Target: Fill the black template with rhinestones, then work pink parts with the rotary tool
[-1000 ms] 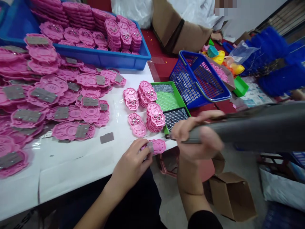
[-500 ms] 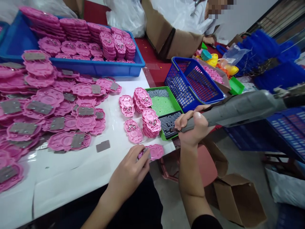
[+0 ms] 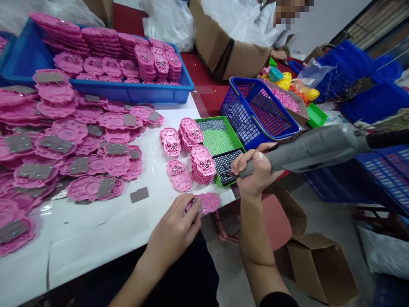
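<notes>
My left hand [image 3: 179, 221] is closed on a pink plastic shell [image 3: 209, 203] at the table's front edge; a grey metal plate shows partly under its fingers. My right hand [image 3: 255, 170] grips a grey electric screwdriver [image 3: 297, 149], its tip pointing left over a black perforated screw tray [image 3: 227, 164]. That tray sits in a green tray [image 3: 217, 143] with small screws at its far end. Stacks of pink shells [image 3: 203, 164] stand just left of the trays. A loose grey metal plate [image 3: 139, 195] lies flat left of my left hand.
Many pink shells with metal plates [image 3: 86, 166] cover the table's left side. Behind them stands a blue bin [image 3: 128, 91] of stacked shells. A blue basket [image 3: 255, 115] is beyond the green tray. A stool [image 3: 275, 221] and cardboard box [image 3: 322, 268] are below right. Another person's hand [image 3: 281, 55] shows at the back.
My right hand and the screwdriver have shifted slightly left, with the tip still over the black tray. My left hand stays on the pink shell.
</notes>
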`<state>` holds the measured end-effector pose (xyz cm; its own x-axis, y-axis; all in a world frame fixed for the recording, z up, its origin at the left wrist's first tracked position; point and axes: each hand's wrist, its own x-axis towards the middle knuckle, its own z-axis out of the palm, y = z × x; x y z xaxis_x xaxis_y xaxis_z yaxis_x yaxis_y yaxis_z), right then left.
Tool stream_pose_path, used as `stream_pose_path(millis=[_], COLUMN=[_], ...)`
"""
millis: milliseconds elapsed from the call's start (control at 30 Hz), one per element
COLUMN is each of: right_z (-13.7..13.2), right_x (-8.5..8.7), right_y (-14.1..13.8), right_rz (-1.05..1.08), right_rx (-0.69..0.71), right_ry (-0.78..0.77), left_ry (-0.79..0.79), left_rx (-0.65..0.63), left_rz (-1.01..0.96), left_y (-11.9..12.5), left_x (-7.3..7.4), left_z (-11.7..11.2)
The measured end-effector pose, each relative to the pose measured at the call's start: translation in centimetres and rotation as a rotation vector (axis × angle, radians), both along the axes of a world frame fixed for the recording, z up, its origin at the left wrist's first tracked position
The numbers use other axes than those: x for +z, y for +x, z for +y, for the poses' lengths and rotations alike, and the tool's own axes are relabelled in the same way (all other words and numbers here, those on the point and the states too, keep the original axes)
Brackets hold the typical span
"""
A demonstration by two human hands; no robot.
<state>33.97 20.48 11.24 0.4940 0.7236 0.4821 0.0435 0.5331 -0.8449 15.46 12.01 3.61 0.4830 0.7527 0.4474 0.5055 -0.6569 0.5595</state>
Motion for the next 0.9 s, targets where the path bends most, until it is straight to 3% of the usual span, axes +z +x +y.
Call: stream_pose_path(millis=[567, 900], right_z=[0.02, 0.01], right_x=[0.23, -0.20], right_y=[-0.76, -0.30], right_rz=[0.006, -0.006], right_rx=[-0.055, -0.053], right_ry=[-0.060, -0.016], left_ry=[0.003, 0.008], left_rx=[0.012, -0.001], left_rz=[-0.024, -0.030], left_y=[-0.05, -0.19], left_x=[0.08, -0.08], left_z=[-0.06, -0.10])
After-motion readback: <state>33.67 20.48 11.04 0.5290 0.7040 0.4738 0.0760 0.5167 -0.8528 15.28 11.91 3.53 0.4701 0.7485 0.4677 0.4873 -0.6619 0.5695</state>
